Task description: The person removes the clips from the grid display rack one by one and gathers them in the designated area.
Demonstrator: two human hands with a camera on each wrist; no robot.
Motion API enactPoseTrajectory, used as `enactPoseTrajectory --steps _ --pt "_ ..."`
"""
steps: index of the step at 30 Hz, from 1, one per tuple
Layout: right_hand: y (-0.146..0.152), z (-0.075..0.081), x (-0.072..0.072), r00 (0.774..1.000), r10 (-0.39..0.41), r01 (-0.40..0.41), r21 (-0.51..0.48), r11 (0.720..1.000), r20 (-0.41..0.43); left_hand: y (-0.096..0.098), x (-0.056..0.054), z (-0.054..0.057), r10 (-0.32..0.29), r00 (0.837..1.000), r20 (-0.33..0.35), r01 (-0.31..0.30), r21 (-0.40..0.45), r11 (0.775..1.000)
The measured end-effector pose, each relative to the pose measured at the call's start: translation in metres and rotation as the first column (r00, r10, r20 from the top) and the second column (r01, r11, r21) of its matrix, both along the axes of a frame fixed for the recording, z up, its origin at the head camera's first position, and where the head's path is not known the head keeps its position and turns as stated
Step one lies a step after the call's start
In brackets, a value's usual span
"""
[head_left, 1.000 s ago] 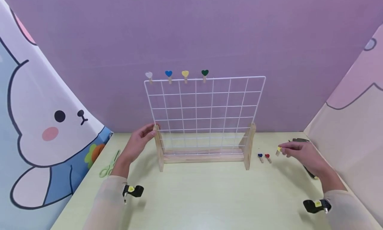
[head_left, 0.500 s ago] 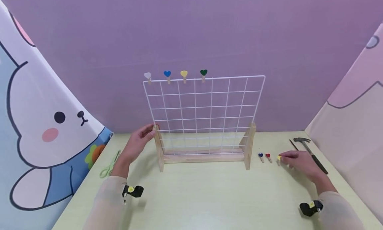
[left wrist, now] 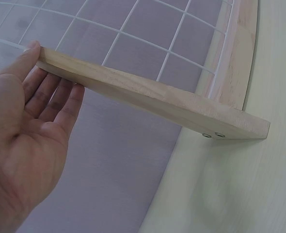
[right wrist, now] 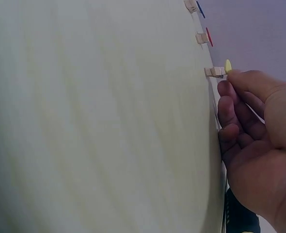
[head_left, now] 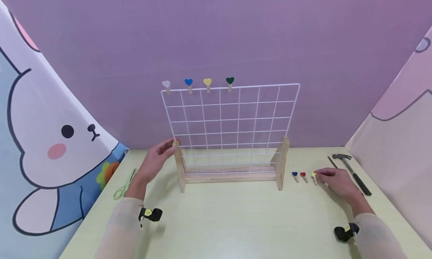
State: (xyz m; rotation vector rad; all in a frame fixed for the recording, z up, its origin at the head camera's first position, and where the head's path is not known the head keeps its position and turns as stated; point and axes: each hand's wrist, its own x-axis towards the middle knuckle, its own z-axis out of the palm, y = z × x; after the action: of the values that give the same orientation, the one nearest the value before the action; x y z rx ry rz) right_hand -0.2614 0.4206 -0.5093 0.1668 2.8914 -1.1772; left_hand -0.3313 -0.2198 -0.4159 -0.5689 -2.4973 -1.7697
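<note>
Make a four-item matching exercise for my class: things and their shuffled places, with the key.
1. wooden dark-green-heart peg
2. wooden red-heart peg
3. pale green scissors
4. black-handled claw hammer

A. on the table, beside the left forearm
B. clipped to the white wire grid
C. on the table, right of the right hand
D. between the dark-blue-heart peg and the yellow-heart peg the right hand pinches

Pairs: 1-B, 2-D, 3-A, 4-C

Setting: indoor, booth-like work corner; home or lab, cannot tell. Evidence: pale tabletop [head_left: 229,221] enclosed by purple backdrop [head_left: 216,38] behind, rabbit-print sheet [head_left: 40,131] at left, pink-and-white printed sheet [head_left: 401,135] at right; black camera [head_left: 154,215] at each cuff.
</note>
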Motion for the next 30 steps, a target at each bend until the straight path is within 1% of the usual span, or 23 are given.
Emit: enactPoseTrajectory --steps 7,15,24,30 --pt "-0.0018 -0.0010 -0.0033 1.000 -0.001 0.001 -0.009 1.000 -0.013 -0.0009 -0.0007 -0.0005 0.007 1.000 0.008 -0.007 -0.010 1.000" --pt "-0.0033 -0.0026 -0.0062 0.999 0.008 -0.007 0.028 1.000 -0.036 0.0009 0.0014 0.0030 0.004 1.000 -0.007 -0.004 -0.010 1.000" --pt "-0.0053 0.0000 -0.0029 0.999 0.015 -0.014 0.032 0.999 -0.041 0.0006 0.0024 0.0026 0.005 1.000 0.003 -0.005 -0.015 1.000" --pt "-0.0061 -0.0016 -0.0041 0.999 0.020 -0.018 0.037 0.999 -0.045 0.0005 0.0021 0.0009 0.012 1.000 0.017 -0.012 -0.019 1.000"
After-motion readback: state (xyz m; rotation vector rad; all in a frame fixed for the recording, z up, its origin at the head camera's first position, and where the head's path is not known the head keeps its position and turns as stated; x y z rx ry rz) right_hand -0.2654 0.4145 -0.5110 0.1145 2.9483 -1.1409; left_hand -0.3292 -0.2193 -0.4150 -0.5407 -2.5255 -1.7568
